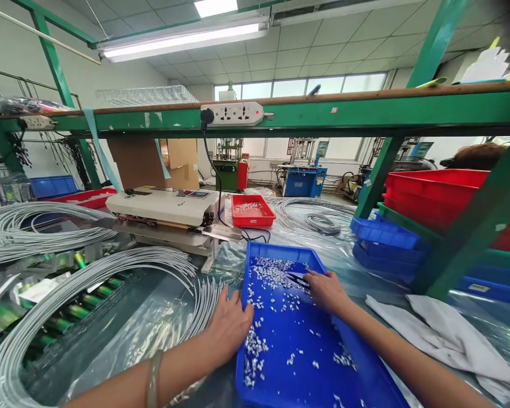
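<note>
A long blue tray (289, 340) lies in front of me with many small shiny metal pieces (276, 272) scattered in it, heaped mostly at the far end. My right hand (326, 289) is closed around black tweezers (298, 280), whose tips reach into that heap. At the tray's left rim, my left hand (232, 320) has its fingers bent and its thumb over the edge; it seems to grip the rim, though its inner side is hidden. Just beyond these fingers are the ends of a bundle of grey cables (206, 297).
A white benchtop machine (165, 207) and a red tray of small pieces (253, 209) stand behind. Coiled cables (38, 317) lie left. Blue bins (386, 243), a green post (463, 226) and white cloth (450, 334) are right. A shelf beam (153, 122) crosses above.
</note>
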`<state>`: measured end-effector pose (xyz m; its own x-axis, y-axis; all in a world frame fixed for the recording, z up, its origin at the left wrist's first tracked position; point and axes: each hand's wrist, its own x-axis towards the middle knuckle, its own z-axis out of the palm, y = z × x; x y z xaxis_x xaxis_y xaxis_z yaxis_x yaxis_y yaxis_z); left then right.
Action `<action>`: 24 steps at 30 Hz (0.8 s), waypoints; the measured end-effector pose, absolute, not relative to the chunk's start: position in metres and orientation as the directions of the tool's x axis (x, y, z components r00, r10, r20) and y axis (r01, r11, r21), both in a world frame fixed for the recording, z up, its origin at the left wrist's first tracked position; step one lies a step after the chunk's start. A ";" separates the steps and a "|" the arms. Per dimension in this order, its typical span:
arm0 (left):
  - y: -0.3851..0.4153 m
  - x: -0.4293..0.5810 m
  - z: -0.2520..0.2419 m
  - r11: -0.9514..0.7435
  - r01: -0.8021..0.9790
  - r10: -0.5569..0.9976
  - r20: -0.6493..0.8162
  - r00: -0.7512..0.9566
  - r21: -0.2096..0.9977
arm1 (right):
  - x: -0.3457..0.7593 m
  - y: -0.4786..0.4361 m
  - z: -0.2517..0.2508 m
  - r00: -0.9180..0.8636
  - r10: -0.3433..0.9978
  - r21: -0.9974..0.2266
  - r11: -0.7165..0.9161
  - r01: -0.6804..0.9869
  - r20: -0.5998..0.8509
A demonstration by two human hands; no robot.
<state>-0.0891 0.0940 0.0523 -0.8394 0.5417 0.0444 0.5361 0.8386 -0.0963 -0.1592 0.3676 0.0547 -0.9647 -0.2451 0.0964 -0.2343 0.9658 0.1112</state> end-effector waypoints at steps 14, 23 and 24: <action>0.060 -0.058 0.071 0.893 0.449 0.450 -0.097 -0.888 0.037 | -0.093 0.360 0.054 -0.985 -0.175 -0.617 0.776 -0.131 -0.010; -0.001 0.026 0.057 0.991 0.127 0.131 -0.199 -0.971 0.034 | -0.050 0.334 0.061 -0.986 -0.143 -0.588 0.806 -0.066 -0.086; -0.004 0.029 0.054 0.994 0.109 0.112 -0.186 -0.976 0.027 | -0.048 0.334 0.061 -0.985 -0.140 -0.579 0.813 -0.060 -0.096</action>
<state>0.0292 -0.0043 0.0537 -0.9761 0.1125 -0.1857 0.1093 0.9936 0.0274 -0.0480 0.3340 0.0611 -0.9855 -0.1404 -0.0958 -0.0597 0.8133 -0.5787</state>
